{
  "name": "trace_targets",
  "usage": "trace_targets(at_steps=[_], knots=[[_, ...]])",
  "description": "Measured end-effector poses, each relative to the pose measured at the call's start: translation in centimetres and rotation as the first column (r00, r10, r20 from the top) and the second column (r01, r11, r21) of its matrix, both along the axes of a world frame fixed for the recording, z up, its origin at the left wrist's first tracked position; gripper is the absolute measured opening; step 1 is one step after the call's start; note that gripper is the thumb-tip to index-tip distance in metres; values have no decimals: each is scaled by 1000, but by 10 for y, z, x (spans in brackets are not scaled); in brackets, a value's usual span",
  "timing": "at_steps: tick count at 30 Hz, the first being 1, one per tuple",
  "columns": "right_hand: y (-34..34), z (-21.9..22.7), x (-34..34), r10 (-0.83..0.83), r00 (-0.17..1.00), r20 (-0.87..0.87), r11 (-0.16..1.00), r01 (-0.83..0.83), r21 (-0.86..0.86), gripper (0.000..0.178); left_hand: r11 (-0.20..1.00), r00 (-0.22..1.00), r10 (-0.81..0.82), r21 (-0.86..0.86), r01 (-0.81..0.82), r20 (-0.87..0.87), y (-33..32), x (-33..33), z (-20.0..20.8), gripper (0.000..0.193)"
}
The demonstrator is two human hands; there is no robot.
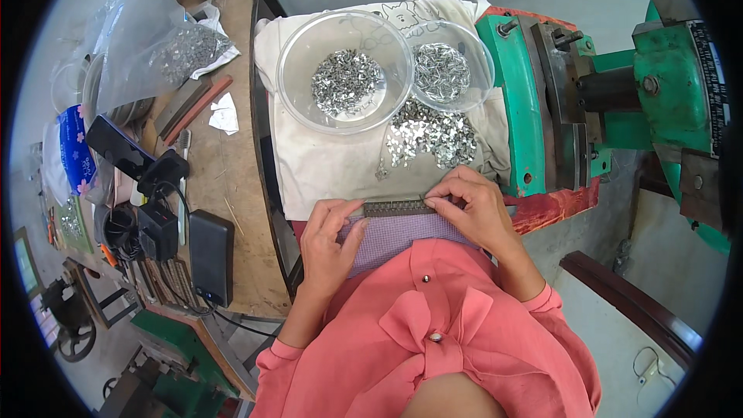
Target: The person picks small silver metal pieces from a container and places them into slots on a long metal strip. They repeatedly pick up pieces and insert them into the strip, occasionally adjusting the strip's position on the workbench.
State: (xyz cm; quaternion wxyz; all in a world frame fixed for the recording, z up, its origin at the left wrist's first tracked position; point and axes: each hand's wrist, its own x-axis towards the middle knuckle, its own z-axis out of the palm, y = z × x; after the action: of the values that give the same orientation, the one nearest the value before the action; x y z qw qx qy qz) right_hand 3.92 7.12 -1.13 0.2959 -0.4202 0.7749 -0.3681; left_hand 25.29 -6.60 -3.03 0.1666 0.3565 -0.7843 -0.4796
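A dark metal bar with a row of slots point(393, 207) lies crosswise just before my body, at the near edge of the cloth. My left hand point(329, 244) grips its left end between thumb and fingers. At the other end, my right hand point(474, 205) pinches the bar with thumb and forefinger; whether a small piece is between those fingertips cannot be made out. Beyond the bar lies a loose heap of shiny small metal pieces point(433, 138). Behind it stand a large clear plastic bowl point(294, 81) of small metal bits and a smaller clear bowl point(483, 70) of thin metal pieces.
A green machine press point(511, 116) stands close on the right. On the left, a wooden table point(232, 155) carries a phone point(120, 143), a black power bank point(211, 257), cables and a plastic bag of metal bits point(186, 54). Light cloth point(309, 162) lies under the bowls.
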Motion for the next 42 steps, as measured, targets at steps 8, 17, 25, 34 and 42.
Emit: trace_targets(at_steps=[8, 17, 25, 34, 42], knots=[[12, 5, 1, -101, 994, 37, 992, 103, -72, 10, 998, 1000, 10, -61, -11, -14, 4, 2, -9, 28], [82, 11, 8, -353, 922, -157, 935, 348, -64, 20, 997, 998, 10, -73, -14, -55, 7, 0, -9, 19], [104, 8, -7, -183, 891, -415, 966, 241, 90, 35, 992, 998, -23, -121, 16, -53, 15, -7, -14, 18], [110, -2, -4, -192, 892, -410, 974, 223, 30, 32, 998, 997, 34, -43, -37, -67, 14, -7, -7, 13], [78, 11, 13, -221, 923, -315, 975, 205, -86, 28, 997, 997, 59, 47, -56, -53, 7, -7, -4, 15]])
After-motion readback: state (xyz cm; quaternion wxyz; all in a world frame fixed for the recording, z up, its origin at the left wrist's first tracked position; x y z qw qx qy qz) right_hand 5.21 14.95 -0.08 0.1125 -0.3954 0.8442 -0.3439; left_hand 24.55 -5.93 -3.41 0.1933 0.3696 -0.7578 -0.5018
